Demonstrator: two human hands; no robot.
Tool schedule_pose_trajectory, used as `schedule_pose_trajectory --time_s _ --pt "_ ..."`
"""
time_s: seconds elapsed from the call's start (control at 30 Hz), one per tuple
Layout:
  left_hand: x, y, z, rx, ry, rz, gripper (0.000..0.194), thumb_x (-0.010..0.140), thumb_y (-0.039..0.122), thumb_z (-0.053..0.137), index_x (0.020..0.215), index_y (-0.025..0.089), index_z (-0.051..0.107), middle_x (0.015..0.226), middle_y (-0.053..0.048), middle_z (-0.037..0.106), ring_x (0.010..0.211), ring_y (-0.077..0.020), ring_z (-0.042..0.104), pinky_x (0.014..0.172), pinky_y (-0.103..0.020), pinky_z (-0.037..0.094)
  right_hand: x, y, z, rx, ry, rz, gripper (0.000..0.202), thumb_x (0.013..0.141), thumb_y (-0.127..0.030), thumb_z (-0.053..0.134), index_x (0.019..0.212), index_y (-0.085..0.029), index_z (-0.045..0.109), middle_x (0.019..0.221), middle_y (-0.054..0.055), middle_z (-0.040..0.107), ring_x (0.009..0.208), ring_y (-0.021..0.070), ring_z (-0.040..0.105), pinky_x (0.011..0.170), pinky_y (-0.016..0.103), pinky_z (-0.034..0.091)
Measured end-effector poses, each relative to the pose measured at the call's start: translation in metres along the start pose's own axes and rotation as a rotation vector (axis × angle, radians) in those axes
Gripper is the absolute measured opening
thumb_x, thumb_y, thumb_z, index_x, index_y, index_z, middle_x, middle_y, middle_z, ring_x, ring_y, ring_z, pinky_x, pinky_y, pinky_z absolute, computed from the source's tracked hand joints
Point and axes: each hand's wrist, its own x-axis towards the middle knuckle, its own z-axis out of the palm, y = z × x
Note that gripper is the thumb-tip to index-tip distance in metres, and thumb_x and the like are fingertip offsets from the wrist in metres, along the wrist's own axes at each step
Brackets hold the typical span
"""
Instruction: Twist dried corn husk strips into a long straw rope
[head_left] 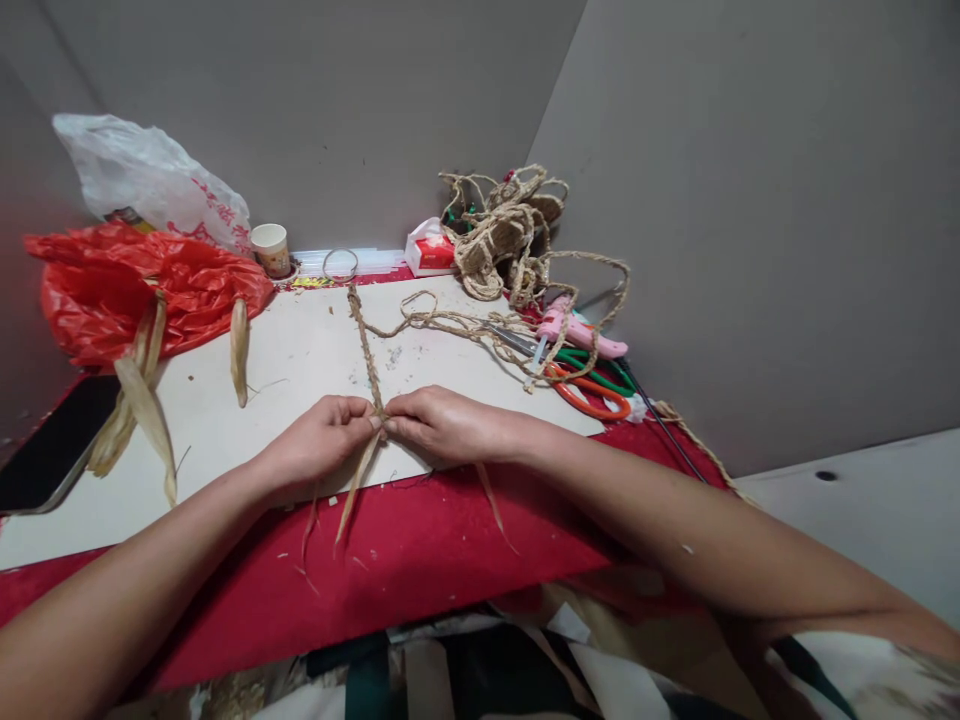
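A braid of dried husk strips (pixel 366 345) runs from the far side of the white board (pixel 300 345) towards me. At its near end my left hand (pixel 324 436) and my right hand (pixel 431 420) meet, both closed in a pinch on the braid. Loose strips hang below the fingers; one pale strip (pixel 358 490) falls over the red cloth (pixel 420 570). The exact crossing of the strands is hidden by my fingertips.
Dried husks (pixel 142 400), a black phone (pixel 56 440), a red plastic bag (pixel 142 285) and a paper cup (pixel 271 250) are on the left. At right lie coiled braided rope (pixel 502 240), a pink glue gun (pixel 577 328), orange-handled scissors (pixel 592 405) and a tissue pack (pixel 431 250).
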Motion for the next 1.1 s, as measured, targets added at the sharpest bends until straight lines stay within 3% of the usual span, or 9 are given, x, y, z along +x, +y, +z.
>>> schedule_pose_trajectory --time_s 0.17,0.3,0.43,0.57,0.63,0.83,0.97,1.1 --pt "-0.004 0.004 0.000 -0.030 -0.002 -0.065 0.022 0.080 0.032 0.058 0.065 0.016 0.051 0.050 0.005 0.037 0.045 -0.0060 0.026 0.043 -0.020 0.019 0.001 0.004 -0.002 0.138 -0.033 -0.020 0.022 0.088 -0.017 0.043 0.078 -0.011 0.061 0.066 0.000 0.053 0.061 0.0092 0.042 0.059 0.021 0.032" --pt "-0.001 0.004 -0.004 -0.081 -0.039 -0.134 0.023 0.080 0.032 0.058 0.066 0.017 0.049 0.051 0.006 0.033 0.044 -0.0053 0.023 0.042 -0.021 0.014 0.003 0.005 -0.001 0.102 -0.021 -0.008 0.023 0.086 -0.017 0.044 0.071 -0.012 0.059 0.058 -0.003 0.045 0.056 0.0084 0.038 0.055 0.021 0.029" --pt "0.004 0.006 -0.012 -0.199 -0.121 -0.268 0.027 0.079 0.031 0.058 0.059 0.018 0.045 0.049 0.009 0.019 0.042 -0.0040 0.010 0.041 -0.022 0.006 0.001 0.004 0.001 -0.014 0.028 -0.044 0.022 0.088 -0.020 0.046 0.076 -0.014 0.063 0.061 0.000 0.050 0.056 0.0092 0.038 0.057 0.023 0.028" --pt "0.006 0.006 -0.014 -0.233 -0.122 -0.288 0.031 0.078 0.030 0.061 0.056 0.018 0.043 0.047 0.008 0.020 0.040 -0.0032 0.011 0.041 -0.022 0.006 -0.001 0.004 0.005 -0.181 0.094 -0.031 0.023 0.089 -0.024 0.044 0.079 -0.014 0.062 0.064 0.003 0.054 0.056 0.0107 0.036 0.056 0.025 0.026" --pt "0.006 0.006 -0.012 -0.184 -0.085 -0.258 0.031 0.077 0.030 0.063 0.055 0.018 0.044 0.045 0.007 0.024 0.039 -0.0032 0.014 0.041 -0.023 0.007 0.000 0.005 0.008 -0.158 0.117 -0.025 0.024 0.089 -0.024 0.043 0.073 -0.014 0.059 0.062 0.002 0.051 0.055 0.0104 0.035 0.056 0.025 0.025" --pt "-0.001 0.011 -0.002 -0.028 0.061 -0.118 0.030 0.071 0.031 0.068 0.058 0.016 0.046 0.045 0.006 0.035 0.040 -0.0035 0.025 0.041 -0.021 0.014 0.003 0.009 0.015 0.446 0.066 0.099 0.020 0.085 -0.016 0.041 0.067 -0.015 0.050 0.055 -0.004 0.043 0.048 0.0070 0.035 0.047 0.021 0.028" --pt "-0.004 0.013 0.000 0.119 0.134 -0.034 0.029 0.074 0.033 0.064 0.058 0.016 0.046 0.048 0.006 0.037 0.043 -0.0042 0.028 0.043 -0.019 0.018 0.005 0.005 0.015 0.923 -0.023 0.235 0.018 0.083 -0.016 0.040 0.066 -0.017 0.046 0.044 -0.009 0.027 0.036 0.0055 0.018 0.034 0.019 0.015" --pt "-0.004 0.011 0.000 0.255 0.157 0.057 0.023 0.078 0.030 0.055 0.061 0.015 0.050 0.052 0.004 0.042 0.048 -0.0060 0.032 0.046 -0.019 0.025 0.007 0.001 0.016 1.119 -0.029 0.295 0.020 0.084 -0.024 0.047 0.065 -0.018 0.044 0.043 -0.011 0.025 0.033 0.0037 0.012 0.031 0.017 0.010"
